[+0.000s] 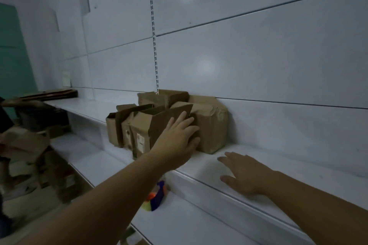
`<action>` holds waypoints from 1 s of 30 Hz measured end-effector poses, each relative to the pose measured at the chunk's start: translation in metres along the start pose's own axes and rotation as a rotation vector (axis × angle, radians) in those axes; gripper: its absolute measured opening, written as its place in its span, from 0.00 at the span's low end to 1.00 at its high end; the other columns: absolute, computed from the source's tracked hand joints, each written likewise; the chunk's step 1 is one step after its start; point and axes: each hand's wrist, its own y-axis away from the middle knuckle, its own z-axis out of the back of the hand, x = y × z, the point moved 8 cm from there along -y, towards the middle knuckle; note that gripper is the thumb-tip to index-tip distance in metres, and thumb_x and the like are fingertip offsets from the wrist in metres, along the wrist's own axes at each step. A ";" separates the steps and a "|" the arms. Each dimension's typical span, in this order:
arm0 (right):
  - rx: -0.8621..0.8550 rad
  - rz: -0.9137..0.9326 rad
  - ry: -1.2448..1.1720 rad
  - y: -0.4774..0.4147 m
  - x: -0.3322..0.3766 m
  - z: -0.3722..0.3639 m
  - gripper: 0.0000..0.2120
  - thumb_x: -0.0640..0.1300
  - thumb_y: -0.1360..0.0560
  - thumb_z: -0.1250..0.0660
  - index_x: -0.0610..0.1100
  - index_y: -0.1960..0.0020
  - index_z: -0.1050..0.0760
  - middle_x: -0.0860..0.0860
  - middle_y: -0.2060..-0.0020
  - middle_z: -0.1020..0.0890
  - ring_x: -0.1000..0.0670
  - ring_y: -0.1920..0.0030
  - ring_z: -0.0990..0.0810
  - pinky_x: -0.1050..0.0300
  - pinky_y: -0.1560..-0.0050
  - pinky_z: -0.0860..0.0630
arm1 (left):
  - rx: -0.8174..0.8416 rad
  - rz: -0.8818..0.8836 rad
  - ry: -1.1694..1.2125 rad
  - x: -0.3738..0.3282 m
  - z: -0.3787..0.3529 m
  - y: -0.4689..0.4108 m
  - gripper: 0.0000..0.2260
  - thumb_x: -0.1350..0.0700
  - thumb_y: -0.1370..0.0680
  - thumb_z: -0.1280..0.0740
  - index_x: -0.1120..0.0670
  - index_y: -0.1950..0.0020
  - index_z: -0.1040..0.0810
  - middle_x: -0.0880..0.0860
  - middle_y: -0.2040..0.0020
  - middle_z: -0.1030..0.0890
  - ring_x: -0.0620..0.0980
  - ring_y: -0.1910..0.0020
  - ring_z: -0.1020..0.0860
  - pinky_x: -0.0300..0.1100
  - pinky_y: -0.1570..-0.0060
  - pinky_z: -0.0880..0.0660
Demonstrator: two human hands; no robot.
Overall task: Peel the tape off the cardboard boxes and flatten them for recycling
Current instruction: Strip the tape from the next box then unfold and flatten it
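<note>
Boxes (211,123) on shelf (298,165) — flaps open | left hand (177,141) flat against front box (143,127)

Bare forearms, L hand (177,139), R hand (246,175).

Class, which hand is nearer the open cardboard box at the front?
Left. The left hand lies flat against the open cardboard box; the right hand is apart from it, lower right, over the white shelf.

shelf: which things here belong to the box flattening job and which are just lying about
Job: open box touched by the left hand; closed box; other boxes; right hand, open over the shelf.
Lying about: colourful object on the lower shelf; paper on the wall.
</note>
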 end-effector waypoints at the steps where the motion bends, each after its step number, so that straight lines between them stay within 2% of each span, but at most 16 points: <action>1: -0.014 0.006 -0.011 -0.009 0.004 0.007 0.30 0.60 0.20 0.48 0.51 0.23 0.52 0.49 0.23 0.48 0.49 0.24 0.48 0.51 0.25 0.51 | -0.039 -0.011 0.033 0.007 0.008 -0.007 0.18 0.48 0.18 0.45 0.47 0.28 0.34 0.46 0.23 0.44 0.42 0.25 0.59 0.43 0.31 0.64; 4: -0.144 0.074 -0.043 -0.032 0.021 0.044 0.26 0.58 0.22 0.42 0.49 0.27 0.40 0.49 0.30 0.33 0.47 0.32 0.33 0.53 0.32 0.36 | -0.275 0.058 0.291 0.037 0.051 -0.023 0.14 0.53 0.19 0.42 0.49 0.34 0.27 0.44 0.28 0.35 0.36 0.29 0.50 0.43 0.30 0.51; 6: -0.254 0.093 -0.101 -0.047 0.027 0.075 0.25 0.56 0.22 0.41 0.51 0.27 0.40 0.51 0.33 0.29 0.49 0.35 0.29 0.55 0.36 0.31 | -0.415 0.163 0.491 0.064 0.075 -0.029 0.12 0.56 0.19 0.42 0.49 0.38 0.25 0.45 0.34 0.29 0.41 0.31 0.37 0.45 0.33 0.36; 8: -0.374 0.086 -0.154 -0.065 0.032 0.101 0.24 0.55 0.21 0.41 0.54 0.27 0.42 0.51 0.41 0.23 0.51 0.44 0.24 0.55 0.43 0.26 | -0.381 0.235 0.590 0.094 0.085 -0.040 0.12 0.60 0.20 0.43 0.49 0.43 0.23 0.47 0.42 0.23 0.46 0.41 0.25 0.46 0.43 0.24; 9: -0.423 0.074 -0.192 -0.075 0.033 0.110 0.24 0.55 0.21 0.41 0.54 0.27 0.43 0.52 0.48 0.20 0.52 0.49 0.23 0.54 0.47 0.25 | -0.277 0.256 0.647 0.108 0.082 -0.047 0.14 0.64 0.20 0.44 0.51 0.45 0.22 0.50 0.45 0.21 0.49 0.45 0.23 0.44 0.47 0.22; 11: -0.497 0.068 -0.258 -0.097 0.040 0.122 0.27 0.56 0.21 0.41 0.57 0.26 0.47 0.55 0.57 0.20 0.54 0.55 0.22 0.55 0.52 0.24 | 0.014 0.274 0.711 0.129 0.065 -0.055 0.16 0.69 0.22 0.46 0.58 0.44 0.21 0.56 0.46 0.20 0.52 0.46 0.22 0.40 0.50 0.22; 12: -0.519 0.084 -0.275 -0.107 0.046 0.127 0.28 0.55 0.21 0.42 0.59 0.25 0.50 0.55 0.59 0.20 0.55 0.57 0.22 0.56 0.54 0.23 | 0.130 0.273 0.639 0.138 0.057 -0.056 0.16 0.70 0.22 0.45 0.59 0.44 0.21 0.56 0.46 0.20 0.51 0.45 0.22 0.40 0.48 0.23; 14: -0.549 0.139 -0.282 -0.122 0.060 0.133 0.31 0.51 0.20 0.43 0.63 0.26 0.57 0.54 0.64 0.21 0.54 0.63 0.23 0.56 0.61 0.23 | 0.288 0.236 0.395 0.153 0.043 -0.059 0.16 0.68 0.22 0.40 0.53 0.42 0.20 0.50 0.45 0.20 0.46 0.46 0.22 0.36 0.47 0.25; 16: -0.529 0.191 -0.231 -0.132 0.073 0.135 0.32 0.47 0.20 0.45 0.69 0.30 0.62 0.53 0.70 0.24 0.54 0.69 0.26 0.58 0.68 0.26 | 0.438 0.161 0.153 0.162 0.029 -0.065 0.18 0.65 0.22 0.37 0.45 0.38 0.23 0.46 0.44 0.22 0.43 0.47 0.24 0.34 0.50 0.27; 18: -0.506 0.193 -0.169 -0.142 0.080 0.134 0.33 0.46 0.21 0.45 0.70 0.30 0.62 0.52 0.70 0.25 0.53 0.70 0.27 0.58 0.70 0.28 | 0.587 0.100 -0.019 0.164 0.021 -0.069 0.21 0.65 0.23 0.37 0.43 0.35 0.25 0.44 0.45 0.24 0.42 0.51 0.26 0.35 0.51 0.27; 19: -0.488 0.168 -0.157 -0.147 0.081 0.132 0.32 0.46 0.21 0.45 0.69 0.28 0.58 0.52 0.69 0.25 0.54 0.69 0.26 0.58 0.70 0.28 | 0.632 0.076 -0.055 0.165 0.019 -0.071 0.22 0.65 0.24 0.37 0.43 0.34 0.26 0.44 0.47 0.25 0.41 0.54 0.27 0.34 0.54 0.27; 21: -0.457 0.103 -0.157 -0.155 0.081 0.127 0.28 0.47 0.22 0.42 0.65 0.27 0.47 0.54 0.69 0.26 0.56 0.68 0.28 0.60 0.70 0.33 | 0.670 0.028 -0.060 0.166 0.016 -0.074 0.23 0.65 0.25 0.35 0.44 0.34 0.27 0.43 0.49 0.26 0.40 0.55 0.28 0.35 0.55 0.28; 24: -0.469 0.009 -0.147 -0.159 0.086 0.126 0.22 0.48 0.24 0.38 0.59 0.31 0.37 0.57 0.67 0.26 0.58 0.66 0.28 0.61 0.69 0.35 | 0.623 -0.116 -0.078 0.168 0.021 -0.078 0.21 0.64 0.25 0.34 0.46 0.36 0.25 0.44 0.46 0.24 0.44 0.50 0.25 0.41 0.48 0.26; 27: -0.580 -0.041 -0.021 -0.154 0.094 0.138 0.15 0.47 0.26 0.37 0.56 0.40 0.29 0.55 0.58 0.23 0.53 0.57 0.25 0.58 0.62 0.31 | 0.585 -0.227 -0.054 0.175 0.040 -0.079 0.13 0.63 0.27 0.32 0.43 0.54 0.20 0.42 0.58 0.20 0.44 0.58 0.22 0.38 0.57 0.25; 28: -0.611 -0.071 0.002 -0.151 0.094 0.143 0.12 0.46 0.26 0.36 0.54 0.44 0.26 0.54 0.56 0.22 0.52 0.56 0.25 0.58 0.61 0.32 | 0.552 -0.268 -0.033 0.176 0.048 -0.079 0.13 0.62 0.28 0.30 0.43 0.57 0.20 0.42 0.61 0.20 0.43 0.60 0.22 0.37 0.59 0.24; 30: -0.651 -0.171 0.016 -0.143 0.089 0.151 0.08 0.45 0.26 0.35 0.52 0.48 0.22 0.55 0.57 0.20 0.52 0.57 0.26 0.58 0.61 0.33 | 0.467 -0.343 0.095 0.177 0.068 -0.081 0.11 0.62 0.29 0.28 0.45 0.57 0.17 0.44 0.62 0.17 0.43 0.61 0.19 0.40 0.57 0.21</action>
